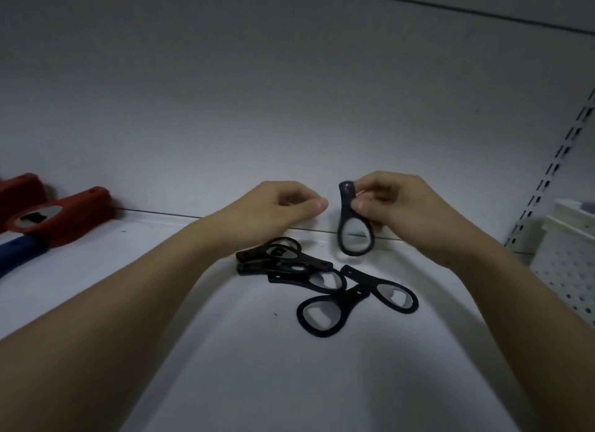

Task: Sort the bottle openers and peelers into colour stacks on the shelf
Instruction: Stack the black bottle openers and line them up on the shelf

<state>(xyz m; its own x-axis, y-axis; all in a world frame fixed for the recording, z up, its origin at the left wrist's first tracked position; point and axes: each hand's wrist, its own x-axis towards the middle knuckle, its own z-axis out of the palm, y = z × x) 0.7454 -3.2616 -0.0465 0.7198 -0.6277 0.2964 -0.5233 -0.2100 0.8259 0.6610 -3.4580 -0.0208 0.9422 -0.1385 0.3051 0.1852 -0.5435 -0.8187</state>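
My right hand [391, 203] pinches the narrow handle of a black bottle opener [354, 228], which hangs upright with its ring end down, just above the white shelf [225, 351]. My left hand [280, 206] hovers beside it with its fingers curled and nothing in them. Below both hands lies a loose pile of several black bottle openers [322, 283], overlapping one another. At the far left lie red openers [64, 216] and a blue one [19, 248], partly cut off by the frame edge.
The shelf's white back wall [289, 109] rises just behind my hands. A slotted metal upright [544, 180] runs along the right, with a white perforated basket [570, 264] beside it.
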